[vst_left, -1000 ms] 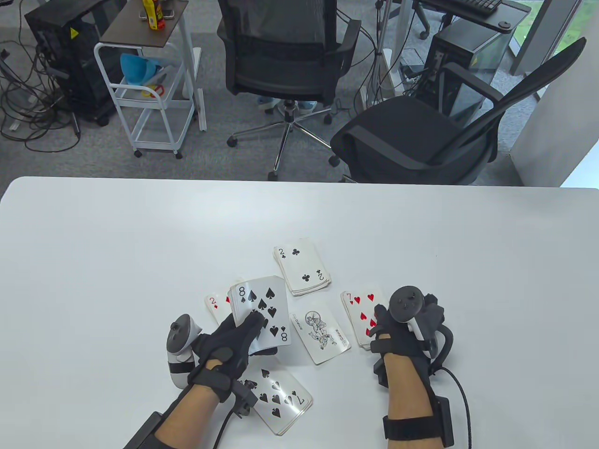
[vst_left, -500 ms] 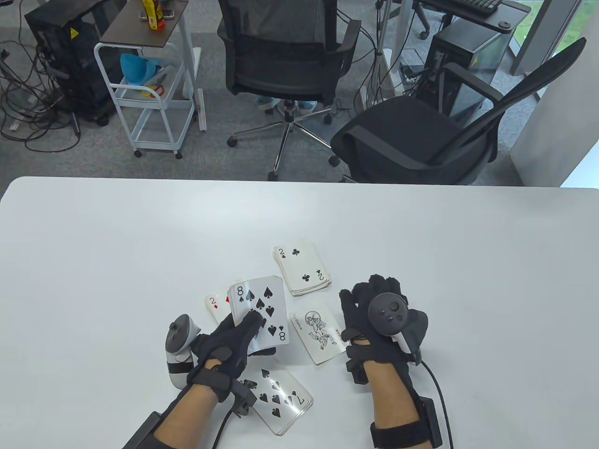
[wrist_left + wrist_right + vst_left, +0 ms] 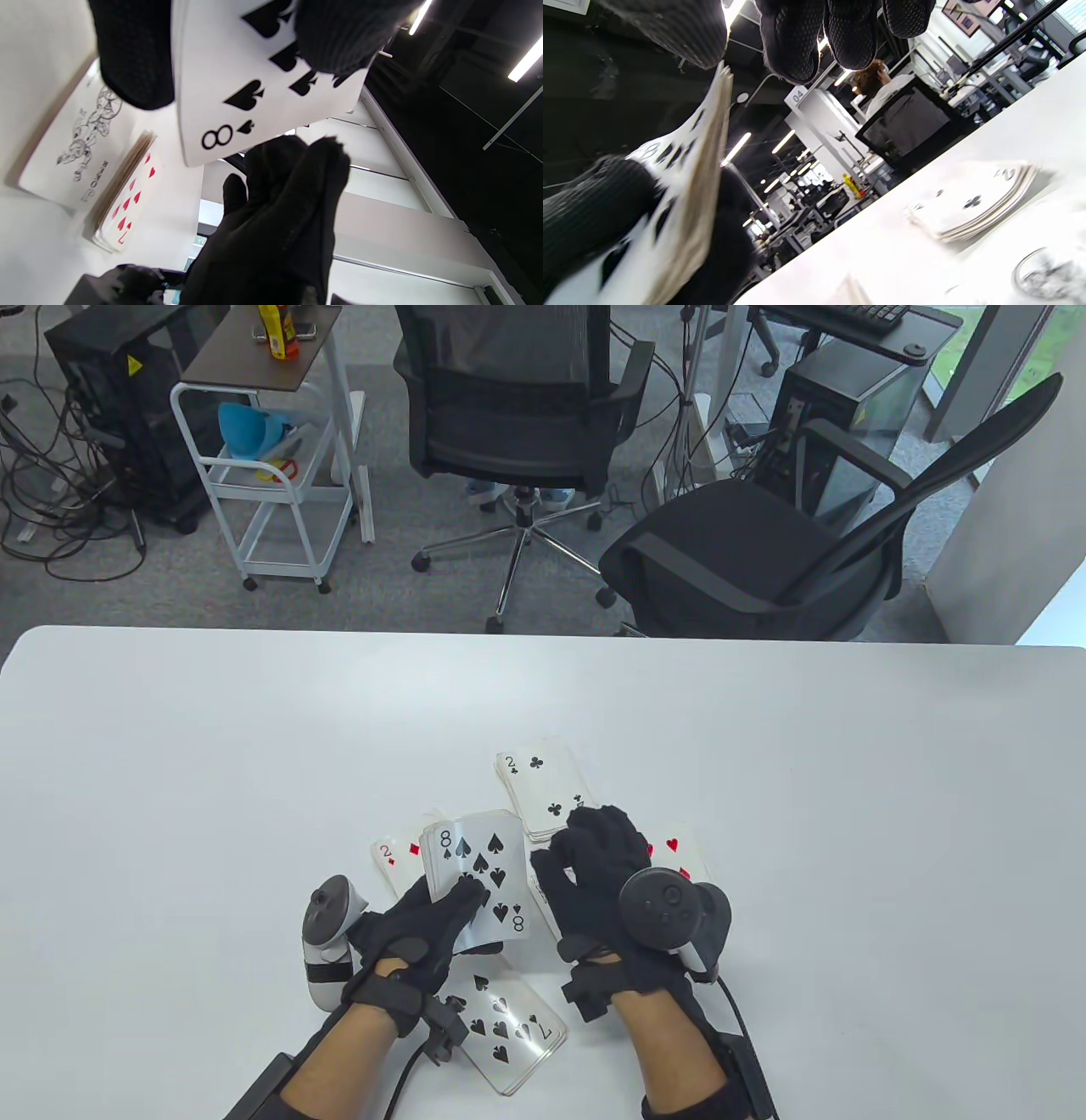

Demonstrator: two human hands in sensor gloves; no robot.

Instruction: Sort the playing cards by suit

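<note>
Table view shows our left hand (image 3: pixel 424 929) holding a stack of cards (image 3: pixel 479 878) face up above the table (image 3: pixel 170 780), thumb across the top card, the eight of spades, with the fingers curled under the stack. Our right hand (image 3: pixel 594 865) hangs just beside that stack, its fingers loosely bent and holding nothing; the fingertips (image 3: pixel 585 823) are near the right edge of the eight but we cannot tell whether they touch it.

Four piles lie on the table around the hands. The clubs pile (image 3: pixel 543 789), two of clubs on top, sits farthest from us, just beyond the right fingertips. The diamonds pile (image 3: pixel 392 861), showing a two, peeks out to the left of the held stack. The spades pile (image 3: pixel 509 1035), seven on top, lies nearest us, partly under our left wrist. The hearts pile (image 3: pixel 683 853) is to the right, mostly covered by our right hand and its tracker (image 3: pixel 670 903).

Left wrist view shows the eight of spades (image 3: pixel 254 84) pinched between thumb and fingers, the right hand (image 3: pixel 275 220) close below it, and on the table a joker (image 3: pixel 80 144) lying beside the hearts pile (image 3: pixel 127 199), whose top card is a seven.

Right wrist view shows the edge of the held stack (image 3: pixel 704 178) close to our right fingers (image 3: pixel 793 38), with the clubs pile (image 3: pixel 971 203) flat on the table beyond.
</note>
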